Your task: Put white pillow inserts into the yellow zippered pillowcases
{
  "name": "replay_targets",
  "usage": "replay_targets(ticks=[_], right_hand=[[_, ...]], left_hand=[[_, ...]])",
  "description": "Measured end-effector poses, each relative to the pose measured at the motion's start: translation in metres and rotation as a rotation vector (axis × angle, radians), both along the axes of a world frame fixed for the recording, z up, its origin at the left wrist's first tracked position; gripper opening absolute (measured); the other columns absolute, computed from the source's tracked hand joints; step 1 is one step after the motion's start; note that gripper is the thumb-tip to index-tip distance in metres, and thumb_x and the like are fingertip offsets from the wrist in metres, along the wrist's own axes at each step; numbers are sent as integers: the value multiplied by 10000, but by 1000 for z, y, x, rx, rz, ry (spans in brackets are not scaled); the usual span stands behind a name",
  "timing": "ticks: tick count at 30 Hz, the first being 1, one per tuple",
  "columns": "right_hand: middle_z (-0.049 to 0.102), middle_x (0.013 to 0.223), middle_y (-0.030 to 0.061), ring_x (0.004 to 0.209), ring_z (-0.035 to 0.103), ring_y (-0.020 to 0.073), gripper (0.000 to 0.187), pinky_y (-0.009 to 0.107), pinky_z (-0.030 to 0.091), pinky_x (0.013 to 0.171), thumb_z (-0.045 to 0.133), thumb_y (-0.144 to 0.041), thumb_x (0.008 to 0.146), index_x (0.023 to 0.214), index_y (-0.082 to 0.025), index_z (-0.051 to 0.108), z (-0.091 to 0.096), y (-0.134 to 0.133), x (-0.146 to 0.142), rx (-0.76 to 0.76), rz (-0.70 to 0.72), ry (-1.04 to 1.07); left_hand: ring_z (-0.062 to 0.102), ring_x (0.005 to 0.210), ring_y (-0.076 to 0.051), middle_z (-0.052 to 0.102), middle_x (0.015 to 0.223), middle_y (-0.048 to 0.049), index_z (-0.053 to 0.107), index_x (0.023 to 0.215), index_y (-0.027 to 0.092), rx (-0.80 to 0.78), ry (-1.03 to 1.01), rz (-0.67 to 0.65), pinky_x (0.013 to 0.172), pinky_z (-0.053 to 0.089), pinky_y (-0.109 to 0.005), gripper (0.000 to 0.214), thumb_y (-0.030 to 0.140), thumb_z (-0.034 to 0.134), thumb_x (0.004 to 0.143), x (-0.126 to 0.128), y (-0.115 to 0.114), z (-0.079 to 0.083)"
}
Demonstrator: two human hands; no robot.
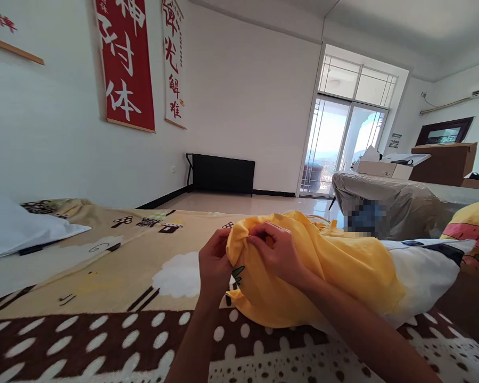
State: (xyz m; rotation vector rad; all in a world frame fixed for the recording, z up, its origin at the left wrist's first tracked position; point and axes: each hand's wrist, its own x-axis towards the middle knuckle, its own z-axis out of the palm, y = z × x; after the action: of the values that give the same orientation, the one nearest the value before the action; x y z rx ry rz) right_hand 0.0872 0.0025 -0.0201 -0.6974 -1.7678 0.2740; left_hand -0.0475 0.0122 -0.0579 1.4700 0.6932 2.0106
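Observation:
A yellow pillowcase (279, 298) with a small green print lies bunched over one end of a white pillow (417, 274), whose other end sticks out at the right. My left hand (216, 260) grips the case's left edge, its fingertips partly hidden behind the cloth. Beside it, my right hand (274, 247) pinches a fold near the top of that same edge. Both hands are closed on the fabric, a short way apart. Under the case spreads a beige and brown blanket (115, 287) with sheep and dot patterns.
Another white pillow (27, 223) lies at the far left. To the right is a round yellow and pink cushion (473, 229). Behind stand a plastic-covered table (387, 197) with boxes and a black folded panel (223, 174) against the wall. A blurred patch hides something near the table.

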Motion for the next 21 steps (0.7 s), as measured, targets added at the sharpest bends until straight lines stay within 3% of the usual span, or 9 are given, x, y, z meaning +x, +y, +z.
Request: replay_targets(ticks=[4, 8, 15, 21], right_hand=[[632, 714, 0, 636, 535, 115, 114, 241, 437, 590, 582, -271, 808, 754, -186, 634, -1, 2, -1, -16, -9, 25], [652, 727, 3, 641, 546, 116, 105, 243, 452, 609, 587, -266, 809, 765, -192, 646, -1, 3, -3, 14, -30, 19], [638, 729, 7, 670, 556, 124, 150, 244, 458, 631, 510, -208, 839, 779, -209, 648, -5, 0, -1, 192, -75, -79], [628, 742, 12, 683, 560, 127, 158, 255, 463, 660, 491, -215, 863, 786, -212, 629, -5, -2, 0, 252, -77, -128]], left_hand=[[528, 684, -148, 603, 730, -11, 658, 822, 158, -28, 63, -114, 612, 439, -222, 174, 306, 668, 730, -7, 0, 0], [537, 782, -161, 597, 796, -20, 644, 808, 169, 47, 117, -107, 721, 447, -235, 164, 316, 670, 739, -7, -7, 5], [483, 670, -127, 550, 721, 5, 588, 763, 178, -81, 251, 37, 619, 409, -216, 207, 379, 637, 776, -6, -18, 13], [494, 715, -142, 536, 730, -4, 578, 759, 173, -89, 192, -113, 645, 428, -217, 233, 396, 646, 766, -8, -17, 14]])
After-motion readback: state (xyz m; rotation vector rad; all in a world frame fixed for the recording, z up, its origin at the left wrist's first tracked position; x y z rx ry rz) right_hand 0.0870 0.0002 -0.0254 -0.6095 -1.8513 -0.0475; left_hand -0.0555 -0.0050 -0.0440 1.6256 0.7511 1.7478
